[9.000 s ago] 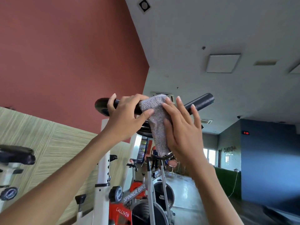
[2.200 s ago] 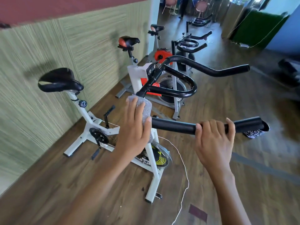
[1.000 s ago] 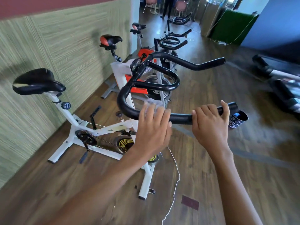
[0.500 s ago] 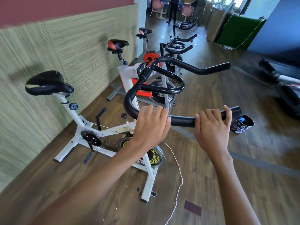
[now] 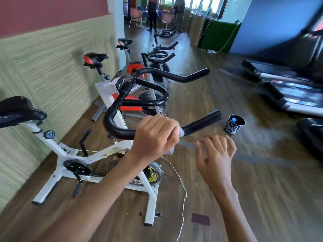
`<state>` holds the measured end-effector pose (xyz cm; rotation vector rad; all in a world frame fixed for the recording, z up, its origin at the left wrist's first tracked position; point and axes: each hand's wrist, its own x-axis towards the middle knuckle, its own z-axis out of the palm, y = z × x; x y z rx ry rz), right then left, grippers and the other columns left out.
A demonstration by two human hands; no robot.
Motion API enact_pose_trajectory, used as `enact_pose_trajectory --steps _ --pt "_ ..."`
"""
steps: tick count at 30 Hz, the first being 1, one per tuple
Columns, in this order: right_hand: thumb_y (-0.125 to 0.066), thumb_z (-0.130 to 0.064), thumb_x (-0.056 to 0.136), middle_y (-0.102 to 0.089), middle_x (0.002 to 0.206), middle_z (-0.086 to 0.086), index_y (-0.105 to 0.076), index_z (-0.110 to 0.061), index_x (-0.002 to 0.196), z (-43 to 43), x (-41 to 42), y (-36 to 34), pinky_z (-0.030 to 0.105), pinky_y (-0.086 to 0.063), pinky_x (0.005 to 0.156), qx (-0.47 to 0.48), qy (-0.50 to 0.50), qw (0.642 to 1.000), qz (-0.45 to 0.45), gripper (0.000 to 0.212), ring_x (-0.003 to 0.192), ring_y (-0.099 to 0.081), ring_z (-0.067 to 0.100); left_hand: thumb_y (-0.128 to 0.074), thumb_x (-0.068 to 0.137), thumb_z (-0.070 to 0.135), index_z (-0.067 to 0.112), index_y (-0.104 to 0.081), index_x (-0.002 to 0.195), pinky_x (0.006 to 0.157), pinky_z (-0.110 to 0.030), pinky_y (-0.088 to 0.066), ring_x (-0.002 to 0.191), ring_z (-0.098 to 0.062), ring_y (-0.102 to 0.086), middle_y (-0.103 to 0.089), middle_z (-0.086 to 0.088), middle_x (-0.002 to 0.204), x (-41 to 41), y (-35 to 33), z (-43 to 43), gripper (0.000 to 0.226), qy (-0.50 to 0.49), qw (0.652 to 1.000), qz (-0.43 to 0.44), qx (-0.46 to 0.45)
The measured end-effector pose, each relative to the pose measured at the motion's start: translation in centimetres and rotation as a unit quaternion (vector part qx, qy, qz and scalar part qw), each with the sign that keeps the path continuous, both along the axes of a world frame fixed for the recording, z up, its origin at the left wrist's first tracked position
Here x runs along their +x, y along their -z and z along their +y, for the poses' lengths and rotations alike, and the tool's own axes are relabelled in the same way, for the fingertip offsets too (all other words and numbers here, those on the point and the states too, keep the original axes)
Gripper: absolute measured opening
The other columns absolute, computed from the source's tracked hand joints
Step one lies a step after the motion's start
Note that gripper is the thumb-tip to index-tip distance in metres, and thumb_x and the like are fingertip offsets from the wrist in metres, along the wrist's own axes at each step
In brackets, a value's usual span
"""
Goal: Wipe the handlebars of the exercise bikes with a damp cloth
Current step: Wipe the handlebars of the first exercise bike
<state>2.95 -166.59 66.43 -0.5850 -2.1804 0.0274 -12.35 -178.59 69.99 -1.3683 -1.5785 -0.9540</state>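
- The left hand (image 5: 155, 135) has its fingers curled round the grey cloth (image 5: 181, 133), clamping it onto the near arm of the closest bike's handlebar (image 5: 202, 121).
- The right hand (image 5: 215, 154) hovers just below that bar, fingers loosely spread and holding nothing.
- The wipe seems to be partway along, with the bar's tip still left.
- Whether the next bikes' handlebars (image 5: 157, 55) are done cannot be told.

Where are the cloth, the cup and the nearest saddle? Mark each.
cloth (image 5: 181, 132): head view, the pale end that pokes out.
cup (image 5: 231, 127): head view, its patterned side.
saddle (image 5: 19, 109): head view, the black top.
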Motion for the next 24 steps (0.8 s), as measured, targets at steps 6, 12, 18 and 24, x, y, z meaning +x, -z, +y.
enact_pose_trajectory --steps 6,12,18,24 --pt "-0.052 -0.036 0.096 -0.060 0.079 -0.011 -0.062 -0.022 0.088 2.8 7.8 1.8 0.028 -0.037 0.067 -0.229 0.014 0.961 -0.156 0.019 0.073 -0.061 0.015 -0.045 0.101 0.036 0.012 -0.061 0.069 0.051 -0.039 -0.043 0.055 -0.021 -0.051 -0.055 0.001 0.060 6.7 6.7 4.6 0.043 0.047 0.988 -0.109 -0.096" --pt "-0.050 -0.044 0.095 -0.064 0.083 -0.007 -0.059 -0.022 0.086 7.0 14.6 5.4 0.033 -0.045 0.067 -0.331 0.061 0.912 -0.233 0.025 0.081 -0.062 0.021 -0.049 0.094 0.045 0.014 -0.061 0.068 0.049 -0.036 -0.047 0.053 -0.024 -0.057 -0.057 -0.001 0.057 12.2 14.0 9.3 0.042 0.060 0.950 -0.198 -0.232" --pt "-0.046 -0.045 0.096 -0.062 0.086 -0.010 -0.060 -0.025 0.092 15.5 19.6 7.3 0.033 -0.046 0.074 -0.410 0.077 0.874 -0.250 0.024 0.087 -0.060 0.017 -0.044 0.093 0.049 0.017 -0.057 0.067 0.051 -0.027 -0.037 0.053 -0.017 -0.051 -0.054 0.005 0.057 16.5 15.3 17.9 0.043 0.056 0.920 -0.246 -0.299" --pt "-0.046 -0.044 0.097 -0.066 0.091 -0.005 -0.058 -0.019 0.090 25.9 23.3 8.4 0.034 -0.046 0.074 -0.444 0.075 0.854 -0.259 0.029 0.090 -0.061 0.020 -0.040 0.093 0.052 0.017 -0.055 0.064 0.045 -0.031 -0.043 0.049 -0.020 -0.052 -0.053 0.003 0.053 18.8 15.2 27.5 0.048 0.019 0.913 -0.243 -0.326"
